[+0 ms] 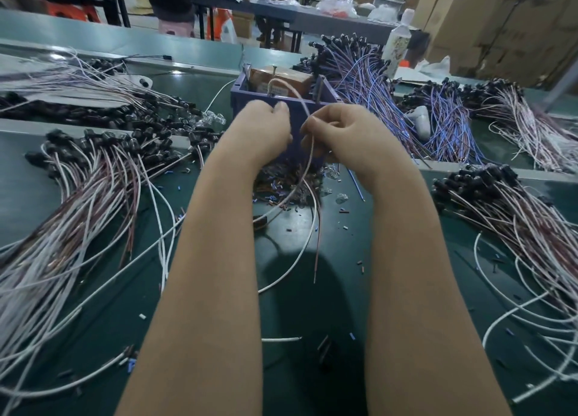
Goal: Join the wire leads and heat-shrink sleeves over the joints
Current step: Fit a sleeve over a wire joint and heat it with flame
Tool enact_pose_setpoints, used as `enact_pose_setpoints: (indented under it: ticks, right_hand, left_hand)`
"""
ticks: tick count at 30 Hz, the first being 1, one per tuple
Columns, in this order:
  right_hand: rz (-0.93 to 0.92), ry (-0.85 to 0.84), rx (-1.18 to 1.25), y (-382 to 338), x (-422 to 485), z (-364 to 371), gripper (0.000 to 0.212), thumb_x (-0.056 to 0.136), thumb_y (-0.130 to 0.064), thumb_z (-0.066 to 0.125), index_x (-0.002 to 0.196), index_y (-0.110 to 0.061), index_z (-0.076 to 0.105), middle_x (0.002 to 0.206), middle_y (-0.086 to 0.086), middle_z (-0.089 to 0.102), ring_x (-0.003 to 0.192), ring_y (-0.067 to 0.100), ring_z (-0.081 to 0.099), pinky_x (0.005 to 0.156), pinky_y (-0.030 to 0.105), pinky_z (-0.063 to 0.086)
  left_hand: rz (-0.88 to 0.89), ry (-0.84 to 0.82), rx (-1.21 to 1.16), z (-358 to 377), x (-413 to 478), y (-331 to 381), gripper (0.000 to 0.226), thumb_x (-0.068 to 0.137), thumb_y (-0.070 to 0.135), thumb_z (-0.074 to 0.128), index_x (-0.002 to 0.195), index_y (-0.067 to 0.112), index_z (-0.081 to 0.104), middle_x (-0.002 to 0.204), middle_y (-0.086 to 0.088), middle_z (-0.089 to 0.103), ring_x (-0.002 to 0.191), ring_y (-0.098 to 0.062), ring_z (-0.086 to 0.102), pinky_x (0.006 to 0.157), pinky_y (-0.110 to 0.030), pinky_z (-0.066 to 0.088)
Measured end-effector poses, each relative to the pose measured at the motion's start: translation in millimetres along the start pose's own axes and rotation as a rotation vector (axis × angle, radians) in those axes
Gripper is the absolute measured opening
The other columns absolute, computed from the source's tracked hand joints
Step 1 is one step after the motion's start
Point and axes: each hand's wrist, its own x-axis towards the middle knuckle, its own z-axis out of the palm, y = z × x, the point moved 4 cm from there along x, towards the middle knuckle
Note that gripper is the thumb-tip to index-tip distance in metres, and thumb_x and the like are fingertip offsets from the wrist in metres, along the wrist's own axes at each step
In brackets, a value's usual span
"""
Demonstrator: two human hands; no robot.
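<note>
"Wire leads [312, 152], the thin pink and white ones: where are they?"

"In my right hand [341, 130]. I pinch them with my finger and thumb, just in front of the dark blue plastic box [242, 98]. They loop up over the box. Their long ends hang down to the dark green table [297, 315] between my arms."

"And your left hand?"

"My left hand [269, 124] is right beside the other one, close to the box wall. Its fingers are curled in. I cannot tell if it holds anything."

"What is under your hands?"

"A heap of little blue and black tube bits [281, 190] lies on the table. More bits are spread near it."

"What is in the box?"

"A brown block [281, 77] sits in it."

"And all around?"

"On my left lies a big bunch of pink and white wires with black caps [93, 171]. On my right lies another bunch [516, 215] like it. Behind the box, to the right, is a pile of blue and purple wires [375, 80]. A tall white bottle [397, 43] stands past that pile."
</note>
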Motion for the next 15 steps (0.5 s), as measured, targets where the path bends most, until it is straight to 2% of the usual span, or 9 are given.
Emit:
enact_pose_setpoints:
  ticks: [3, 4, 6, 9, 12, 13, 15]
  right_hand:
    - [-0.021, -0.237, -0.102, -3.7, -7.8, 12.8, 0.022, 0.098, -0.018, 0.049, 0.078, -0.02, 0.056, 0.068, 0.002, 0.066, 0.056, 0.014, 0.054, 0.059, 0.03, 0.045]
    - [-0.029, -0.283, -0.109, -4.6, -9.5, 17.1, 0.023, 0.098, -0.017, 0.048, 0.077, -0.02, 0.056, 0.065, 0.001, 0.063, 0.054, 0.014, 0.05, 0.057, 0.029, 0.042]
    - [-0.047, -0.303, -0.125, -5.8, -9.6, 20.3, 0.023, 0.097, -0.018, 0.049, 0.077, -0.021, 0.059, 0.061, -0.003, 0.056, 0.054, 0.013, 0.045, 0.058, 0.03, 0.038]
    - [-0.088, -0.308, -0.097, -9.0, -10.1, 17.3, 0.02, 0.095, -0.02, 0.054, 0.083, -0.027, 0.068, 0.06, -0.01, 0.059, 0.057, 0.009, 0.044, 0.06, 0.028, 0.038]
    - [-0.039, -0.27, -0.016, -3.7, -8.2, 14.0, 0.021, 0.098, -0.015, 0.049, 0.091, -0.022, 0.068, 0.075, -0.004, 0.073, 0.054, 0.006, 0.047, 0.056, 0.02, 0.043]
    - [0.013, -0.223, -0.013, 1.3, -6.5, 11.7, 0.021, 0.099, -0.016, 0.046, 0.095, -0.017, 0.066, 0.079, 0.001, 0.074, 0.05, 0.004, 0.047, 0.053, 0.018, 0.044]
    - [0.142, -0.106, 0.001, 13.5, -3.6, 5.1, 0.025, 0.102, -0.019, 0.038, 0.101, -0.009, 0.061, 0.068, 0.004, 0.071, 0.039, 0.004, 0.046, 0.044, 0.015, 0.043]
  left_hand:
    - [0.054, 0.072, -0.416, -0.9, -4.0, 6.2, 0.032, 0.104, 0.027, 0.031, 0.091, 0.014, 0.057, 0.092, -0.004, 0.071, 0.09, -0.018, 0.068, 0.085, -0.036, 0.053]
    - [0.055, 0.079, -0.605, 0.8, -6.5, 8.8, 0.031, 0.104, 0.025, 0.031, 0.095, 0.012, 0.057, 0.084, 0.0, 0.071, 0.08, -0.013, 0.068, 0.078, -0.031, 0.055]
    - [0.063, 0.168, -0.842, -2.7, -10.6, 10.4, 0.031, 0.104, 0.021, 0.031, 0.09, 0.012, 0.057, 0.066, 0.007, 0.064, 0.06, -0.004, 0.061, 0.061, -0.021, 0.052]
    - [0.076, 0.364, -1.003, -15.3, -10.6, 1.9, 0.03, 0.102, 0.018, 0.037, 0.082, 0.011, 0.057, 0.063, 0.004, 0.049, 0.047, -0.003, 0.042, 0.047, -0.016, 0.038]
    - [0.029, 0.521, -1.013, -27.4, -9.8, -9.6, 0.027, 0.101, 0.014, 0.038, 0.081, 0.01, 0.055, 0.062, 0.002, 0.042, 0.041, -0.003, 0.03, 0.038, -0.016, 0.026]
    - [0.007, 0.545, -0.97, -29.7, -9.8, -12.2, 0.026, 0.101, 0.013, 0.038, 0.082, 0.01, 0.055, 0.06, 0.003, 0.041, 0.04, -0.003, 0.028, 0.037, -0.017, 0.023]
    - [-0.031, 0.487, -0.904, -28.9, -9.6, -13.7, 0.025, 0.099, 0.013, 0.038, 0.079, 0.012, 0.052, 0.052, 0.006, 0.037, 0.037, -0.004, 0.025, 0.035, -0.017, 0.02]
